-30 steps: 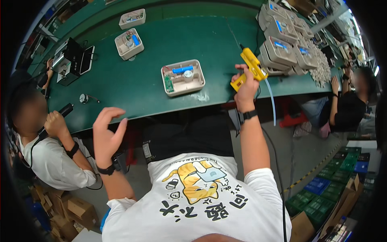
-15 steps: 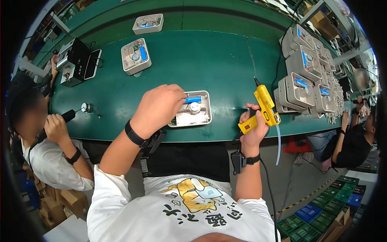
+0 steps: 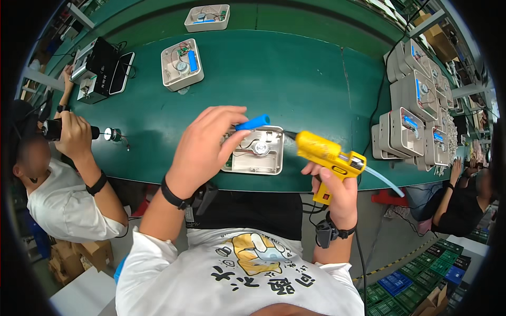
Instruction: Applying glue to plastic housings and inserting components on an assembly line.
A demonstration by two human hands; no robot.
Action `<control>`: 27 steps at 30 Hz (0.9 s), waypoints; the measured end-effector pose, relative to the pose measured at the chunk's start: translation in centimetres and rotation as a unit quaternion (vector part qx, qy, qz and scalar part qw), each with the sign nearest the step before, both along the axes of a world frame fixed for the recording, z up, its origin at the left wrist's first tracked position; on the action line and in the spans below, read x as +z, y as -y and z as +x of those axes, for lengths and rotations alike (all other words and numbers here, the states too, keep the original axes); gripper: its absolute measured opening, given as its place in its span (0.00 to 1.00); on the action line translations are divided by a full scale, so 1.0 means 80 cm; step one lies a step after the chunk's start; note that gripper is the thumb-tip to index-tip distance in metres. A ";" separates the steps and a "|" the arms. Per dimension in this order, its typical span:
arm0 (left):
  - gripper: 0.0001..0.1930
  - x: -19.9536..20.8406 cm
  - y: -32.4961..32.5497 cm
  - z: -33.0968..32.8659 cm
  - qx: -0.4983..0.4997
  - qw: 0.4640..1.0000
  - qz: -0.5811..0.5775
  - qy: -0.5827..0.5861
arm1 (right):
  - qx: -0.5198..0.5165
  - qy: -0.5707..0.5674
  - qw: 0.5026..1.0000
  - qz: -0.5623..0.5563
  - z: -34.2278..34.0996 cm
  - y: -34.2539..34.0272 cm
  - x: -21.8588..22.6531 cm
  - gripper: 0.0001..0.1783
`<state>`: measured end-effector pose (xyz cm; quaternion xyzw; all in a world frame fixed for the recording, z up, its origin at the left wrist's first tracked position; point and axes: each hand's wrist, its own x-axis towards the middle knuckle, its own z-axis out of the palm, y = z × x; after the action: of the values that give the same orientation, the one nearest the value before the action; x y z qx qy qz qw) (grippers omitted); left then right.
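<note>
My left hand (image 3: 211, 142) pinches a blue cylindrical battery (image 3: 253, 122) and holds it tilted over the far side of a white plastic housing (image 3: 274, 167) on the bench. Inside that housing sit a round silver motor-like part (image 3: 261, 148) and wires; my left fingers hide part of its left side. My right hand (image 3: 337, 192) is wrapped round the grip of a yellow hot glue gun (image 3: 327, 150). The gun's dark nozzle points left, at the housing's far right corner. A translucent glue stick (image 3: 385, 181) sticks out of the gun's back.
Two similar housings (image 3: 183, 81) (image 3: 207, 26) lie farther back on the green bench (image 3: 295, 73). Stacked housings (image 3: 403, 131) fill the right side. At the left, a black device (image 3: 94, 71) stands near a co-worker (image 3: 68, 195) holding a dark tool over a small motor (image 3: 112, 134).
My left hand has lifted the blue battery out of its place in the housing. My right hand has swung the glue gun left, its nozzle now at the housing's far right corner.
</note>
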<state>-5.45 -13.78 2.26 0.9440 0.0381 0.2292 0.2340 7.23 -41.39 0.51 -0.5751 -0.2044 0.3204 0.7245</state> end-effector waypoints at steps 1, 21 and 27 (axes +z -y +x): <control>0.09 -0.011 0.007 -0.003 0.029 0.994 -0.105 0.032 | 0.018 0.006 0.998 -0.058 -0.004 -0.007 0.009 0.12; 0.14 -0.078 0.017 -0.014 0.078 0.892 -0.420 0.145 | 0.183 0.243 0.905 -0.297 -0.006 -0.092 0.039 0.17; 0.11 -0.043 0.011 -0.011 0.063 0.957 -0.268 0.087 | 0.098 0.160 0.958 -0.219 0.003 -0.057 0.031 0.19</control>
<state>-6.33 -14.68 -1.16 0.8187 0.1369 0.3058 0.4663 7.47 -36.82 2.98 -0.7405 -0.2977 0.3306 0.5038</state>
